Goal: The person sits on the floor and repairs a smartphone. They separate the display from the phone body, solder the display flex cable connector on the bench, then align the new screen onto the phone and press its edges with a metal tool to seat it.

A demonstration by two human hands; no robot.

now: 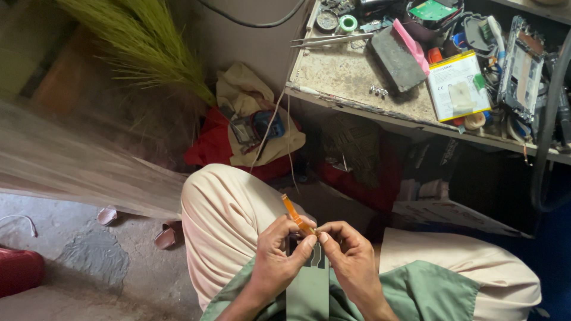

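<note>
We sit with our knees in pale cream trousers (223, 220) below a worn, scratched beige tabletop (348, 74) crowded with phone parts, among them a flat white rectangular battery pack (458, 85), a dark grey rectangular block (397, 57) and long steel tweezers (330, 39). On our lap lies a flat grey-green rectangular panel (308, 288), partly covered by our hands. Our left hand (276, 261) and right hand (351, 258) meet above it, thumbs and forefingers pressed together, pinching the lower end of a thin orange flexible ribbon strip (295, 215), which sticks up and to the left from between our fingers (309, 242), above the knee.
</note>
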